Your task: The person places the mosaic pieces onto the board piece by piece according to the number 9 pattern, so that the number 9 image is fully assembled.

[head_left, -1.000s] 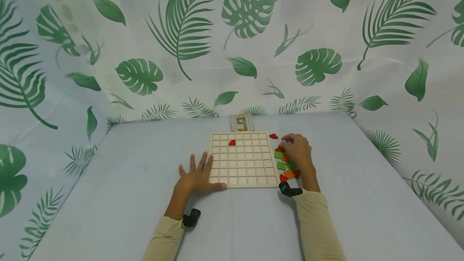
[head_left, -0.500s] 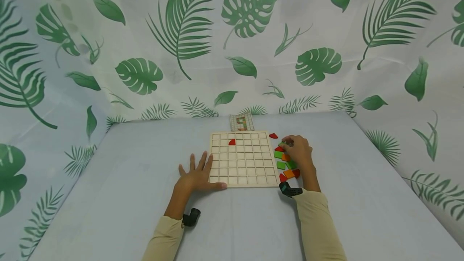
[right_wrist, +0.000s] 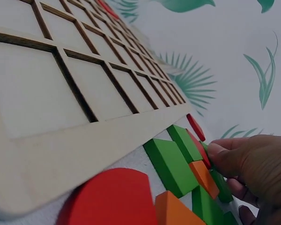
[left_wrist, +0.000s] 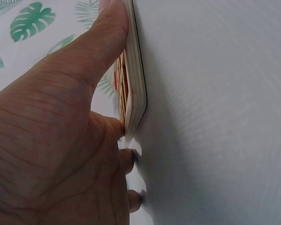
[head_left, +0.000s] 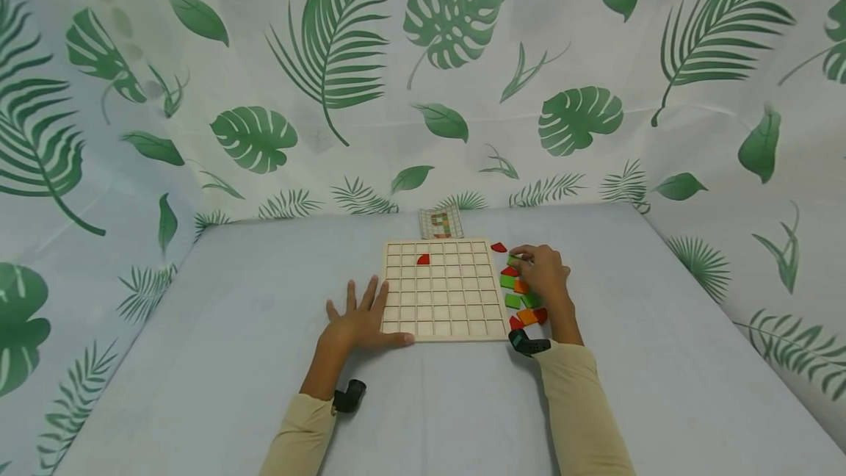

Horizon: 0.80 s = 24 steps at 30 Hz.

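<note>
A wooden grid board (head_left: 456,298) lies flat on the table, with one red quarter-round tile (head_left: 424,260) in a cell of its second row. At its near left corner rests my left hand (head_left: 359,327), fingers spread, the thumb along the front edge (left_wrist: 136,70). Beyond the board's right side, my right hand (head_left: 545,270) pinches a green tile (head_left: 512,261) between thumb and forefinger, low over the loose pieces. Close by are a red tile (head_left: 509,271), a green tile (right_wrist: 173,166) and an orange tile (right_wrist: 204,178). The right hand partly covers the held tile.
A small pattern card (head_left: 440,223) with a coloured grid touches or nearly touches the board's far edge. A single red tile (head_left: 499,247) lies at the far right corner. Nearer me are several more tiles, among them an orange one (head_left: 527,316). Leaf-printed cloth (head_left: 370,94) stands behind.
The right thumb and forefinger have come together on a green tile that now shows between them; it was hidden a second ago. My left hand and the board stay put.
</note>
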{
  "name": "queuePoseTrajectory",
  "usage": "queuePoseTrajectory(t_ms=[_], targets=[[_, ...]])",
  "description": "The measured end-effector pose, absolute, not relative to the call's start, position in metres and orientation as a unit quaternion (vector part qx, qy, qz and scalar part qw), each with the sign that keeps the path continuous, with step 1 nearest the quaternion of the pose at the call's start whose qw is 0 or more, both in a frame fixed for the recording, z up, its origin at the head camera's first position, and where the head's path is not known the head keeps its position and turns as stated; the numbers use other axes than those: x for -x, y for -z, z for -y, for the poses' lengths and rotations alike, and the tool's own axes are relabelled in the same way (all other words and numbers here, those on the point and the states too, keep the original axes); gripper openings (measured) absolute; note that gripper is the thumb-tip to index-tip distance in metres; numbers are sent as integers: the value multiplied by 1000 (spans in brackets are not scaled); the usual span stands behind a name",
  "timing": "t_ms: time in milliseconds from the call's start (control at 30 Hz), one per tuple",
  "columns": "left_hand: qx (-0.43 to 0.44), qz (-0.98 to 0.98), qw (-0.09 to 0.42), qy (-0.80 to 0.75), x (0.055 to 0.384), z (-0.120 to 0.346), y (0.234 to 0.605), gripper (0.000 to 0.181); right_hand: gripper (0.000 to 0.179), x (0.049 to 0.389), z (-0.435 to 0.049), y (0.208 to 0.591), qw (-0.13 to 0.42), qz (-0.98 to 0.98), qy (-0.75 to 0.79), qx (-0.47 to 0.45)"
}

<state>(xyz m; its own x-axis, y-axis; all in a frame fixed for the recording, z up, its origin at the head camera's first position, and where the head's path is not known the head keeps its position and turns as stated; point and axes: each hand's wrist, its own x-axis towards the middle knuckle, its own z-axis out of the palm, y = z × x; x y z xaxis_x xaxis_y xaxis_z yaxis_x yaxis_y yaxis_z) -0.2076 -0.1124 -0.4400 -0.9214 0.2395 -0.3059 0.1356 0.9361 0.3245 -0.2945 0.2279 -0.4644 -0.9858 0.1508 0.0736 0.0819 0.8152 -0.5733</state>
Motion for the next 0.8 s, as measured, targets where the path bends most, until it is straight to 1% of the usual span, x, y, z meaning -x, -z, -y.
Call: queuePoseTrajectory(t_ms=[233,633,800], targets=[[-97,-970,172,-145,208,111,443,112,28,294,-230,463,38,948,-310,61],[-99,-968,177,-147,207,112,439,112,29,294,-227,459,40,953,-295,63],[-99,-968,177,-147,207,111,439,111,30,295,-226,460,31,960,-270,68]])
